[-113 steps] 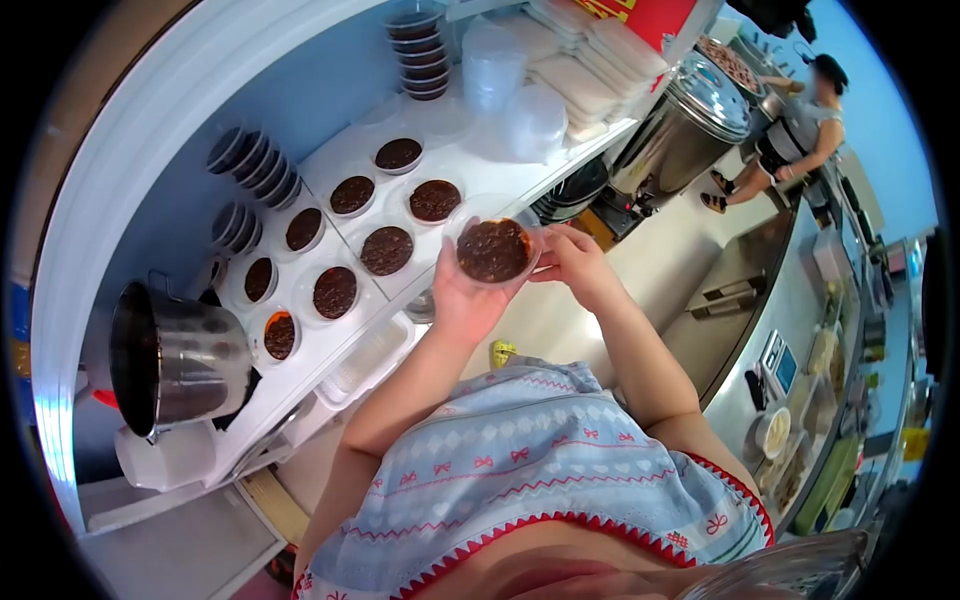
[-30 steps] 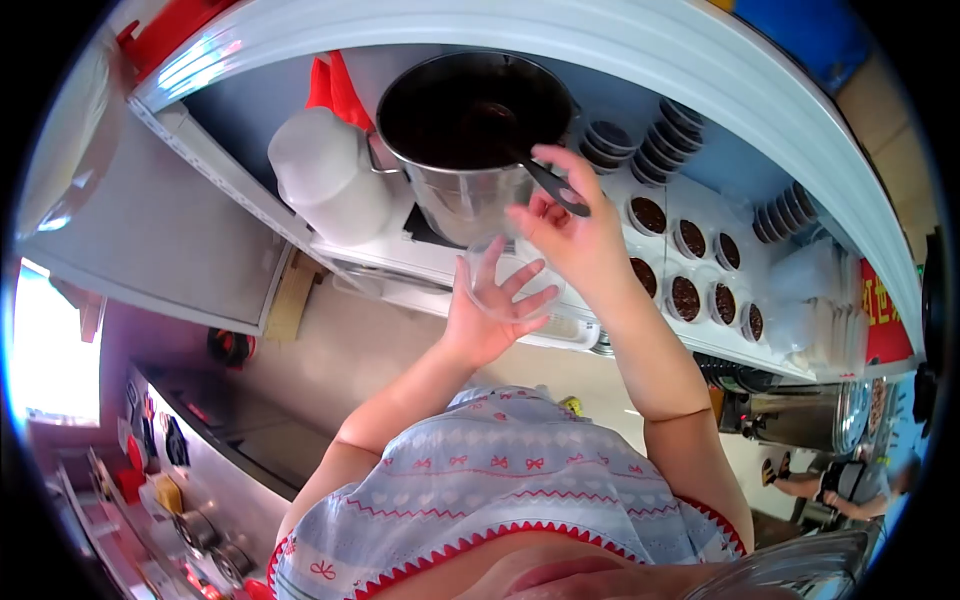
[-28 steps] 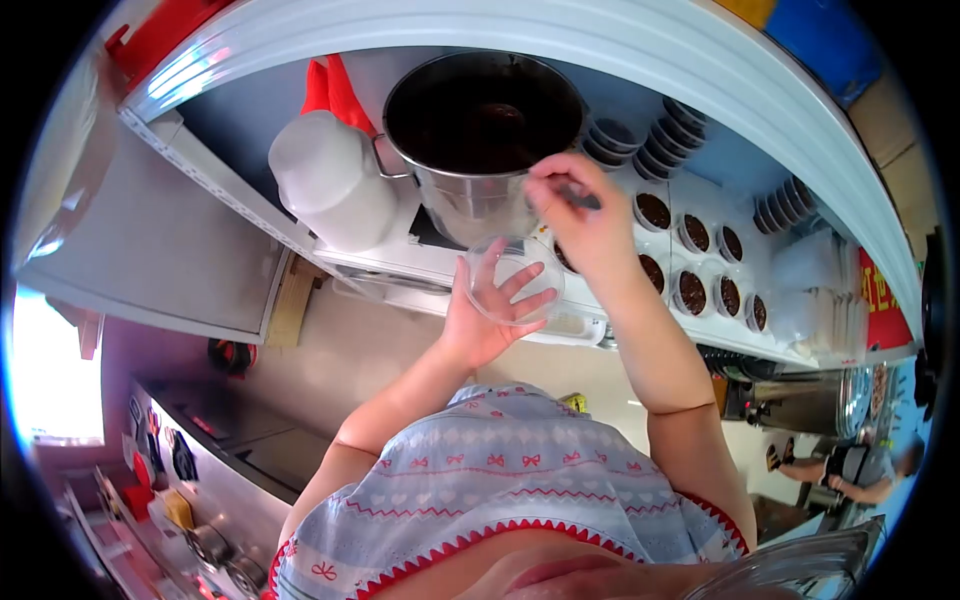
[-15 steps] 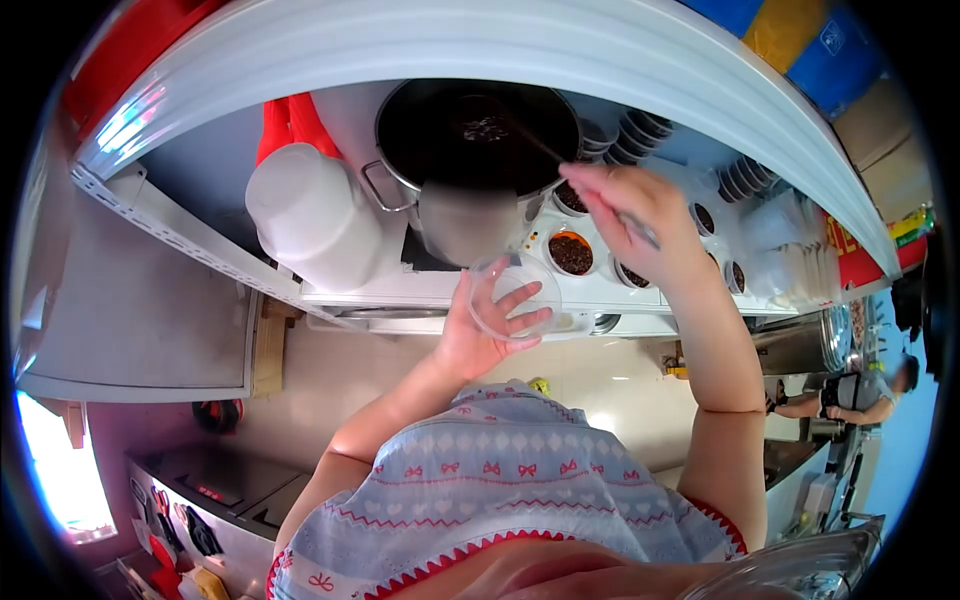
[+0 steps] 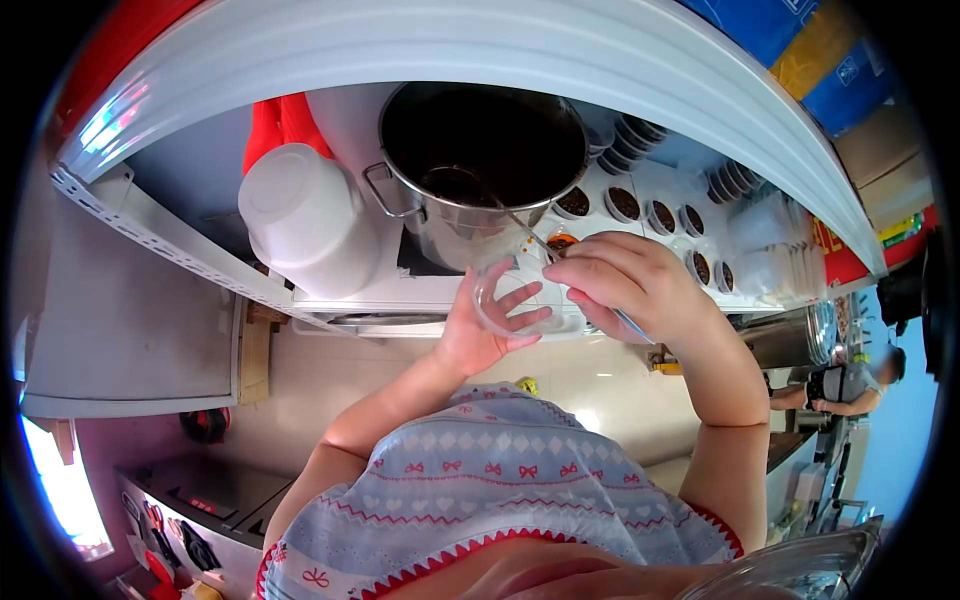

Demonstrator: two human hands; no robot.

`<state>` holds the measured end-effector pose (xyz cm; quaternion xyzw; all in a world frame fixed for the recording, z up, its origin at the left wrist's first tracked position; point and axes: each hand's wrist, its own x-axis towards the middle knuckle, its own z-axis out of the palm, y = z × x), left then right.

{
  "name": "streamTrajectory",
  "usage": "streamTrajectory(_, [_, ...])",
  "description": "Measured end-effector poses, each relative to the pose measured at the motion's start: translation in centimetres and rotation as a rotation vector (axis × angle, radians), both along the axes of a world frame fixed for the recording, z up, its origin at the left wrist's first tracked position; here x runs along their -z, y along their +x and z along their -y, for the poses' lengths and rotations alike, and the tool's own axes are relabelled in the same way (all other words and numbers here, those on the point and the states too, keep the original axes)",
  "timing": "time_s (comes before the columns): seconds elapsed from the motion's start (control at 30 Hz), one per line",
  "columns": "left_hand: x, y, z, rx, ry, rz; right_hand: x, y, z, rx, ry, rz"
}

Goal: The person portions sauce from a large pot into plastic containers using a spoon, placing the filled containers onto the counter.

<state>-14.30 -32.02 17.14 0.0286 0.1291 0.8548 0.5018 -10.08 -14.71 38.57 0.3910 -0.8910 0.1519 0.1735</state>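
A clear round plastic cup with nothing in it rests in my left hand, whose fingers spread beneath it. My right hand is closed around the handle of a metal ladle. The ladle's bowl is inside the near rim of a tall steel pot of dark sauce. The pot stands on a white shelf just beyond the cup. To its right are several cups filled with the dark, chunky sauce, one partly behind my right hand.
A white plastic container stands left of the pot, with red cloth or plastic behind it. Stacked cups and clear lids or bags fill the shelf's right part. The cabinet's thick white edge arches above. A co-worker is at the far right.
My view turned from the filled cups toward the pot. The filled cup is out of my hands; an empty one sits in my left. My right hand took the ladle and drew it to the pot's near rim.
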Motion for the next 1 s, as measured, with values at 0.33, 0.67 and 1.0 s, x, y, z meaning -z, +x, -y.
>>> streamTrajectory(0.33, [-0.3, -0.6, 0.1, 0.006, 0.008, 0.064, -0.1, 0.0, -0.4, 0.228, -0.414, 0.165])
streamTrajectory(0.67, [-0.4, -0.7, 0.0, -0.027, 0.031, 0.135, 0.3, 0.3, 1.1, -0.039, -0.121, -0.126])
streamTrajectory(1.0, [-0.6, -0.8, -0.2, -0.061, 0.004, 0.076, -0.1, 0.8, 2.0, -0.05, -0.092, -0.128])
